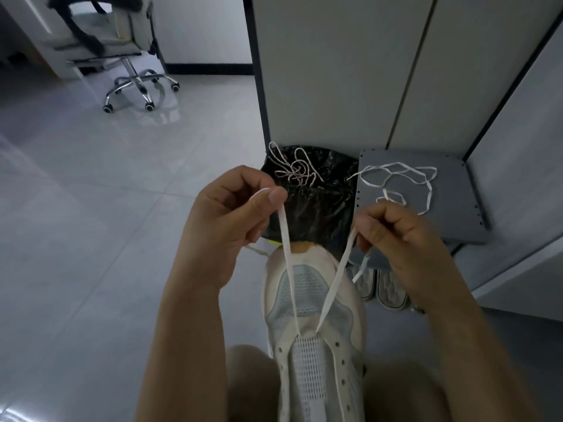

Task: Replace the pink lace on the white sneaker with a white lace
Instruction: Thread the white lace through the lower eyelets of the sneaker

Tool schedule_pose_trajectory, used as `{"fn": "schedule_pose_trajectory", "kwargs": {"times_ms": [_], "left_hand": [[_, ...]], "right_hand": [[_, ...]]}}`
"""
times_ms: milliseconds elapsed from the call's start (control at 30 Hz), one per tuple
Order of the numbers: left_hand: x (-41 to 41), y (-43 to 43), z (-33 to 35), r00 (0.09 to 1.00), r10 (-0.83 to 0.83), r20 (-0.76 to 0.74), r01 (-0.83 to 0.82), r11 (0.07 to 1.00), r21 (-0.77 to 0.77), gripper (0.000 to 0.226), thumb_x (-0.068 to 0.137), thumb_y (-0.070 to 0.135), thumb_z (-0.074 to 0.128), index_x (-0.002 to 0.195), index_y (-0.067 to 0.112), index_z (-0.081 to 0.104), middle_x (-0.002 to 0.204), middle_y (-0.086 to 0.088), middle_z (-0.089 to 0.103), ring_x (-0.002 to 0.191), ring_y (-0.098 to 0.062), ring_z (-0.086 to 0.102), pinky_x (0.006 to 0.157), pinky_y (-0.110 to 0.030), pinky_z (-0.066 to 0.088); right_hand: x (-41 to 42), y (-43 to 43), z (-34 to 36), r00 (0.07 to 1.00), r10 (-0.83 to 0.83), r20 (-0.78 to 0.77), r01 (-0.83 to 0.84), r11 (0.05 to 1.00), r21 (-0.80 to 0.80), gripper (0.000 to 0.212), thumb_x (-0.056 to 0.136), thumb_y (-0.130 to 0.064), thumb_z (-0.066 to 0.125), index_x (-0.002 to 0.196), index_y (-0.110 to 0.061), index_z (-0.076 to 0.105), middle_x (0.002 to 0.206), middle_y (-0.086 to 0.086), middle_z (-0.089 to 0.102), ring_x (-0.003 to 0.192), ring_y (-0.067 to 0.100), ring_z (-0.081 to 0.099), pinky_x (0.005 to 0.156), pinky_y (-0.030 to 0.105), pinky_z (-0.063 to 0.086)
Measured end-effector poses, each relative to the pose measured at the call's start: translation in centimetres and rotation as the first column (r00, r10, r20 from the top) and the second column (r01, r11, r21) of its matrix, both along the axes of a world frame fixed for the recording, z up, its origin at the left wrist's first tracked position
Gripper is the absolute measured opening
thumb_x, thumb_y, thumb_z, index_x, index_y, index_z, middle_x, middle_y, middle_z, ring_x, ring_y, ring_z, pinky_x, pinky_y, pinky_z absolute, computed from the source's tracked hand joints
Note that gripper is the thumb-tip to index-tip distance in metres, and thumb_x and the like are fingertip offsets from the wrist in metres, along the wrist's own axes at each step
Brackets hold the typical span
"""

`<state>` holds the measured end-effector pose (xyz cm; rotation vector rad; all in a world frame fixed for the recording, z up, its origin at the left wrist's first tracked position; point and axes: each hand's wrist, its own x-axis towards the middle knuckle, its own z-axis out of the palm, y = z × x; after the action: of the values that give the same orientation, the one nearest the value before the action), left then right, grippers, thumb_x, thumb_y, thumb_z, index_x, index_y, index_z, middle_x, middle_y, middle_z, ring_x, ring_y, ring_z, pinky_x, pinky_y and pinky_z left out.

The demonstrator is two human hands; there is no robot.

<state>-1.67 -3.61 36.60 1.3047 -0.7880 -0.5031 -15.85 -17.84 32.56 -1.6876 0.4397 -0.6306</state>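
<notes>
White sneaker (313, 315): mesh toe, lying between the knees, toe pointing away. White lace (288, 269): flat, threaded through the lowest eyelets. I read the left hand (231, 220) grip as pinching one end and the right hand (396, 239) grip as pinching the other. Pink lace (292, 172): tangled on a crinkled black bag (320, 208). Glossy tile floor (106, 208) lies open to the left; a cabinet (335, 71) stands close ahead.

Left hand (231, 214), right hand (396, 236): bare, short plain nails. Forearms (182, 330) bare. Legs (246, 379) at bottom edge, clothing unclear.
</notes>
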Motion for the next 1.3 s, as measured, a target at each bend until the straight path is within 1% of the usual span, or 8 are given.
{"fn": "schedule_pose_trajectory", "kwargs": {"times_ms": [333, 500, 567, 667, 767, 900, 1067, 1300], "left_hand": [[-2.6, 8.9, -1.7, 0.957, 0.290, 0.022, -0.286, 0.924, 0.253, 0.013, 0.087, 0.002, 0.057, 0.076, 0.008, 0.057, 0.050, 0.003, 0.046, 0.044, -0.012, 0.039, 0.042, -0.018, 0.032], [-6.5, 10.6, -2.2, 0.984, 0.127, 0.128, -0.169, 0.902, 0.398, 0.010, 0.086, 0.016, 0.061, 0.093, 0.009, 0.058, 0.071, 0.001, 0.063, 0.062, -0.010, 0.060, 0.064, -0.017, 0.050], [-8.0, 10.5, -2.7, 0.967, 0.072, 0.244, -0.181, 0.870, 0.458, 0.010, 0.086, 0.024, 0.063, 0.090, 0.019, 0.056, 0.078, 0.005, 0.064, 0.069, -0.006, 0.061, 0.065, -0.013, 0.048], [-9.1, 10.9, -3.6, 0.862, 0.157, 0.483, -0.384, 0.825, 0.416, 0.022, 0.082, 0.030, 0.067, 0.098, 0.028, 0.052, 0.098, 0.019, 0.053, 0.095, -0.003, 0.052, 0.077, -0.012, 0.040], [-10.3, 11.0, -4.1, 0.668, 0.160, 0.726, -0.461, 0.855, 0.236, 0.043, 0.079, 0.029, 0.069, 0.118, 0.028, 0.052, 0.123, 0.010, 0.049, 0.114, -0.008, 0.040, 0.094, -0.025, 0.032], [-11.4, 10.2, -4.2, 0.473, 0.102, 0.875, -0.436, 0.890, 0.132, 0.028, 0.074, 0.030, 0.049, 0.101, 0.033, 0.055, 0.104, 0.009, 0.064, 0.100, -0.008, 0.051, 0.088, -0.023, 0.030], [-10.9, 10.0, -3.8, 0.559, 0.151, 0.815, -0.489, 0.854, 0.177, 0.007, 0.074, 0.025, 0.063, 0.079, 0.022, 0.066, 0.073, 0.007, 0.063, 0.066, -0.012, 0.060, 0.076, -0.029, 0.039], [-11.3, 10.0, -3.2, 0.793, 0.136, 0.594, -0.357, 0.894, 0.273, 0.013, 0.081, 0.007, 0.066, 0.078, 0.019, 0.062, 0.076, 0.012, 0.056, 0.070, -0.003, 0.053, 0.069, -0.011, 0.042]], "right_hand": [[-4.7, 2.7, 1.5, 0.996, 0.073, -0.051, -0.068, 0.993, 0.098, 0.026, 0.091, -0.008, 0.048, 0.068, -0.007, 0.058, 0.059, 0.000, 0.057, 0.055, 0.008, 0.050, 0.054, 0.016, 0.044], [-7.9, 6.0, 2.0, 0.985, 0.121, -0.125, -0.127, 0.991, -0.045, 0.052, 0.070, -0.068, 0.055, 0.074, -0.018, 0.066, 0.070, 0.004, 0.065, 0.064, 0.009, 0.058, 0.065, 0.016, 0.049], [-8.6, 7.4, 2.1, 0.970, 0.144, -0.197, -0.164, 0.982, -0.089, 0.053, 0.073, -0.068, 0.056, 0.074, -0.016, 0.066, 0.068, 0.001, 0.065, 0.063, 0.008, 0.058, 0.066, 0.020, 0.048], [-8.8, 9.7, 1.8, 0.954, 0.134, -0.270, -0.174, 0.976, -0.133, 0.028, 0.074, -0.044, 0.065, 0.077, -0.016, 0.064, 0.067, -0.003, 0.063, 0.058, -0.001, 0.053, 0.060, 0.014, 0.043], [-8.3, 11.2, 1.1, 0.955, 0.038, -0.293, -0.124, 0.951, -0.282, 0.012, 0.081, -0.024, 0.070, 0.082, -0.023, 0.058, 0.079, -0.006, 0.057, 0.064, -0.007, 0.050, 0.060, 0.009, 0.042], [-7.4, 11.7, 1.1, 0.978, -0.066, -0.198, -0.029, 0.896, -0.444, 0.026, 0.083, -0.017, 0.068, 0.080, -0.036, 0.050, 0.090, -0.006, 0.052, 0.077, -0.007, 0.051, 0.067, 0.004, 0.039], [-7.2, 11.5, 1.2, 0.977, -0.137, -0.162, 0.024, 0.830, -0.557, 0.017, 0.081, -0.019, 0.069, 0.085, -0.029, 0.056, 0.092, -0.010, 0.048, 0.082, -0.002, 0.049, 0.070, 0.003, 0.035], [-7.1, 11.8, 1.6, 0.973, -0.118, -0.199, -0.018, 0.821, -0.571, 0.010, 0.086, -0.016, 0.059, 0.079, -0.019, 0.053, 0.085, -0.010, 0.048, 0.072, 0.001, 0.050, 0.064, 0.010, 0.038]]}}
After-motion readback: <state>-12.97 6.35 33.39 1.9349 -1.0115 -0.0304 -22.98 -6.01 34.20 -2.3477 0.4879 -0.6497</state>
